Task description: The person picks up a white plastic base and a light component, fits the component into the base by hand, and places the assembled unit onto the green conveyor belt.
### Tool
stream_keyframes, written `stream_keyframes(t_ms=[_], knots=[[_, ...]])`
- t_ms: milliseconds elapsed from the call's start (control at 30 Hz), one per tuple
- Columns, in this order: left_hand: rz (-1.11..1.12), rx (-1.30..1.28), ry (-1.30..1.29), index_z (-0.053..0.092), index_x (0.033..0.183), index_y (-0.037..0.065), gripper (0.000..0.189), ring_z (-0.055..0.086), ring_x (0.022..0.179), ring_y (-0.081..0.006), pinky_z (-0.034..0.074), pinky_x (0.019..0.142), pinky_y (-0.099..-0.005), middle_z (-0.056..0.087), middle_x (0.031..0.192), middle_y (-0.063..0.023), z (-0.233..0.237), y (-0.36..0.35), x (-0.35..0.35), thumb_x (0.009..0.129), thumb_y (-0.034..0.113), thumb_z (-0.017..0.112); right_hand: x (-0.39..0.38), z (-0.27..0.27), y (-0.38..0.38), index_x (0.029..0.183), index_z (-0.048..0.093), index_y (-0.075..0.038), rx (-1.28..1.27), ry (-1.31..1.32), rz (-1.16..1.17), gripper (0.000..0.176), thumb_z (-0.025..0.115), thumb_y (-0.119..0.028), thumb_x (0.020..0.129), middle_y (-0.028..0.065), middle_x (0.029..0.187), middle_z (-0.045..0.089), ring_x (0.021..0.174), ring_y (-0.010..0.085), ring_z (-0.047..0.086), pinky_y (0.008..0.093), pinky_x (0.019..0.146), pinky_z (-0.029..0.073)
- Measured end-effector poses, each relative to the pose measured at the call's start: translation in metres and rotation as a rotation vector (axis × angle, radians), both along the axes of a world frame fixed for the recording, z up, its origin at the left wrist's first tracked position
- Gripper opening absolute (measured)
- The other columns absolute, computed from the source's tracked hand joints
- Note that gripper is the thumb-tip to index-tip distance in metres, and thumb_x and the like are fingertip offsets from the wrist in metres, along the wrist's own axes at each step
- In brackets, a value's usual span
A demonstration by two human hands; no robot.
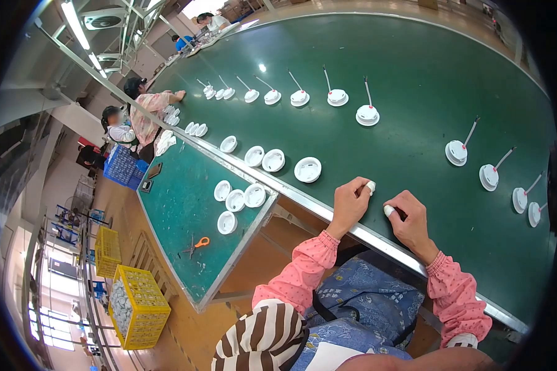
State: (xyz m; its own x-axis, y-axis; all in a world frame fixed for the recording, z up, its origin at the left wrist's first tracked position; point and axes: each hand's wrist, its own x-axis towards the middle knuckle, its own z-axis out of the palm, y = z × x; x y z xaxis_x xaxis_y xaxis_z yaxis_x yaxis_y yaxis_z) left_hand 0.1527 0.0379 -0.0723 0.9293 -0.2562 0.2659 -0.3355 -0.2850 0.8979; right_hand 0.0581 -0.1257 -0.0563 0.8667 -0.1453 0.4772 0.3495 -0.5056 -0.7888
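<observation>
My left hand (351, 203) rests at the near edge of the green conveyor belt (408, 148), its fingers curled in and a white covering on one fingertip. Just to its right, my right hand (410, 224) is also closed, with a similar white cover on the thumb. No object shows in either hand. Nearest to my left hand lies a round white cup-shaped housing (307, 169). Farther across the belt stands a white round lamp unit (367, 115) with a wire pointing up, one of several in a curved row.
A green side table (185, 191) on the left holds several white housings (235, 200) and orange-handled scissors (200, 242). A metal rail (303, 200) edges the belt. Yellow crates (143, 309) stand on the floor. A co-worker (145, 111) reaches over the belt farther along.
</observation>
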Motion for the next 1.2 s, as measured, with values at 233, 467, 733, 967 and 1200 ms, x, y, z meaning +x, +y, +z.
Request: stream_keyframes(t_ms=[233, 467, 733, 967, 1200], knots=[[0.003, 0.001, -0.01, 0.073, 0.096, -0.003, 0.016, 0.044, 0.059, -0.0063, 0.038, 0.053, -0.0274, 0.054, 0.063, 0.0005, 0.0, -0.001, 0.003, 0.094, 0.012, 0.069, 0.0, 0.001, 0.001, 0.088, 0.072, -0.001, -0.009, -0.006, 0.004, 0.009, 0.068, 0.003, 0.08, 0.0078, 0.08, 0.058, 0.062, 0.0195, 0.057, 0.033, 0.057, 0.044], [0.006, 0.012, -0.036, 0.072, 0.094, -0.003, 0.016, 0.045, 0.058, -0.0075, 0.038, 0.054, -0.0284, 0.054, 0.063, -0.0013, 0.0, -0.001, 0.004, 0.093, 0.013, 0.069, 0.003, -0.002, -0.001, 0.088, 0.071, -0.002, -0.026, -0.027, -0.045, 0.008, 0.069, 0.002, 0.081, 0.0073, 0.079, 0.058, 0.063, 0.0197, 0.056, 0.0331, 0.057, 0.044], [0.0, -0.002, -0.04, 0.073, 0.094, -0.002, 0.016, 0.046, 0.057, -0.0085, 0.039, 0.054, -0.0292, 0.054, 0.061, -0.0029, -0.004, -0.001, 0.005, 0.093, 0.014, 0.07, -0.001, -0.009, -0.005, 0.088, 0.071, -0.002, -0.054, -0.036, -0.147, 0.007, 0.068, 0.002, 0.082, 0.0072, 0.078, 0.057, 0.063, 0.0194, 0.056, 0.0329, 0.057, 0.043], [0.007, -0.016, -0.077, 0.074, 0.094, -0.001, 0.017, 0.051, 0.054, -0.0158, 0.042, 0.055, -0.0329, 0.059, 0.062, -0.0093, -0.006, 0.001, 0.005, 0.092, 0.015, 0.068, -0.034, -0.005, -0.012, 0.088, 0.07, -0.001, -0.081, -0.031, -0.172, 0.009, 0.067, 0.004, 0.082, 0.0069, 0.078, 0.057, 0.064, 0.017, 0.055, 0.0305, 0.057, 0.042], [0.004, 0.086, -0.226, 0.072, 0.093, 0.005, 0.014, 0.061, 0.059, -0.031, 0.048, 0.058, -0.0396, 0.065, 0.073, -0.0172, -0.002, -0.002, -0.001, 0.09, 0.015, 0.064, -0.088, 0.013, -0.022, 0.091, 0.072, -0.002, -0.102, 0.031, -0.249, 0.013, 0.065, 0.003, 0.081, 0.0099, 0.083, 0.063, 0.072, 0.0231, 0.061, 0.0341, 0.063, 0.047]])
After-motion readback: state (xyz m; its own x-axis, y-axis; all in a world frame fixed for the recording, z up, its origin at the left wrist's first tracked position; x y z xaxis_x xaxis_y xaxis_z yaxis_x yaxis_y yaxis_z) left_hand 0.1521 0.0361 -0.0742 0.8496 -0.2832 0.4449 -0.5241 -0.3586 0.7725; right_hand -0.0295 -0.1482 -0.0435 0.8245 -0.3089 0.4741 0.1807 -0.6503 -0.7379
